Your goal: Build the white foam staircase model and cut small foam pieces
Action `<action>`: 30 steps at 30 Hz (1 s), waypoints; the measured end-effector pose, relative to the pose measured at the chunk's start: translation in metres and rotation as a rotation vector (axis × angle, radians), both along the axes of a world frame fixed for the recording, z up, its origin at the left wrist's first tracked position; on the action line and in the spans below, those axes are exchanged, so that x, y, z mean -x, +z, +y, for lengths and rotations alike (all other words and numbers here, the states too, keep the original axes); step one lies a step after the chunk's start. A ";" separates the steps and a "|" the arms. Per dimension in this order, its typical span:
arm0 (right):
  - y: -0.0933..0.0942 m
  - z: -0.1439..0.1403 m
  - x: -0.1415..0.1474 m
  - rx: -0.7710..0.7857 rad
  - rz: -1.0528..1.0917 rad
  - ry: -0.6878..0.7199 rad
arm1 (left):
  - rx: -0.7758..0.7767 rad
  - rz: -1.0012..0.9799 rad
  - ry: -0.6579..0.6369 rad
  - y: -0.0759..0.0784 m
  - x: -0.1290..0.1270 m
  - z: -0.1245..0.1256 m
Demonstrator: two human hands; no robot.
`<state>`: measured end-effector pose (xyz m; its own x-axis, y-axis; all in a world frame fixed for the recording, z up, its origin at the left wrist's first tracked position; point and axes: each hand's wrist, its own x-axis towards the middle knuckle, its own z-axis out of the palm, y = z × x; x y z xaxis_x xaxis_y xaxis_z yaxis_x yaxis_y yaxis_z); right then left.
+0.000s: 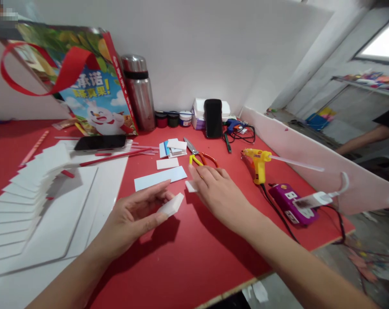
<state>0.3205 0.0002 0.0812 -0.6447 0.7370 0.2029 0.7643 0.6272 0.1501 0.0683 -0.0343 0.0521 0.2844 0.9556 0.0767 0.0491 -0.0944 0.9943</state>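
Just left of the yellow glue gun [258, 162] on the red bench [194, 253], the left hand [133, 216] pinches a small white foam block [171, 205], seemingly light, easily dented, best held by its edges, while the right hand [215, 189] lies flat, fingers open, touching another white scrap [191, 186].

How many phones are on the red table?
2. One black phone lies flat near the colourful gift bag; the other black phone stands upright against a white box at the back wall. None seems hidden.
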 end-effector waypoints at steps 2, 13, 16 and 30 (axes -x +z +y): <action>0.002 -0.001 0.008 0.033 0.208 -0.027 | -0.102 0.093 0.022 0.002 0.000 -0.001; 0.017 -0.018 0.017 1.600 1.240 -0.381 | -0.658 0.529 -0.215 0.015 -0.004 -0.013; 0.017 -0.019 0.020 1.659 1.284 -0.390 | -0.766 0.570 -0.252 0.017 -0.007 -0.015; -0.021 -0.040 0.055 1.181 1.888 -0.350 | 0.023 -0.126 0.226 0.011 -0.025 -0.004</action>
